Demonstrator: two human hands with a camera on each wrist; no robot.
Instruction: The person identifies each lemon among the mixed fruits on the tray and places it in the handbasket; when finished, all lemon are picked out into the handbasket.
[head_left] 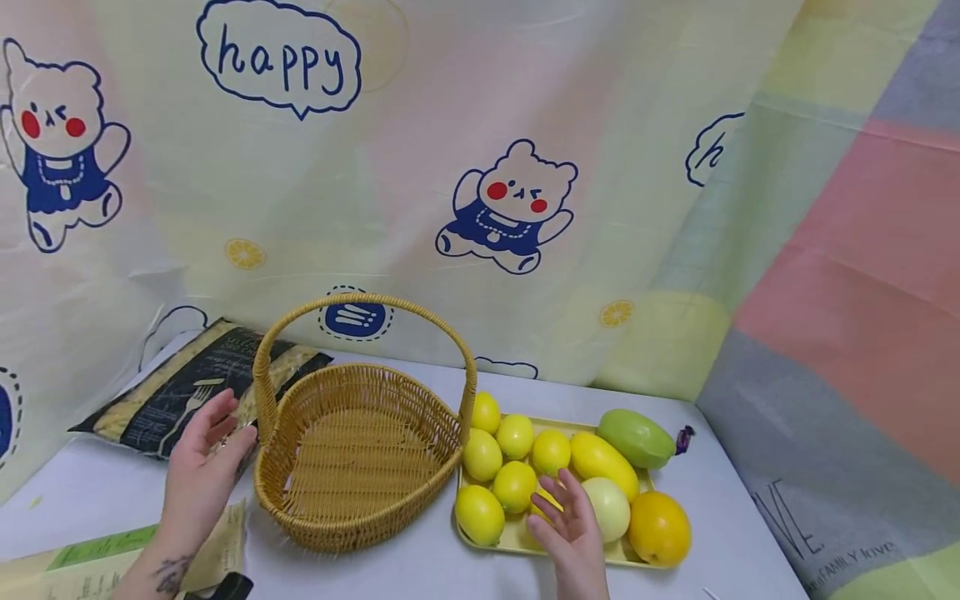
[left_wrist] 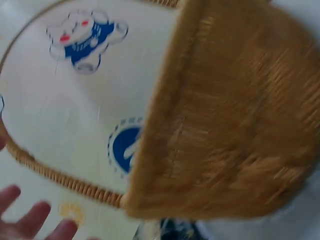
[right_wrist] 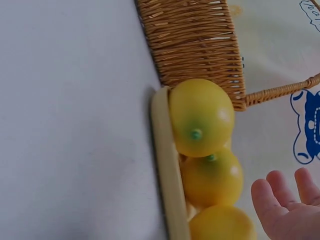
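Bear-print cloth is the bkgd, hung behind a white counter. Wicker basket stands upright, handle up; yellow tray w/ yellow fruits is just beside it, to its right. L hand is nr the basket's left side, fingers spread, nothing gripped; R hand is by the tray's front, fingers apart too, holding nothing. Handling, imo: fruits sit close, so come from above, fingertips round one only, else neighbours may roll. Orange fruit at the tray's right front corner looks easiest to knock, so keep R wrist clear. To steady the basket, L hand should prob. take the rim, bc pulling the handle could tip it.
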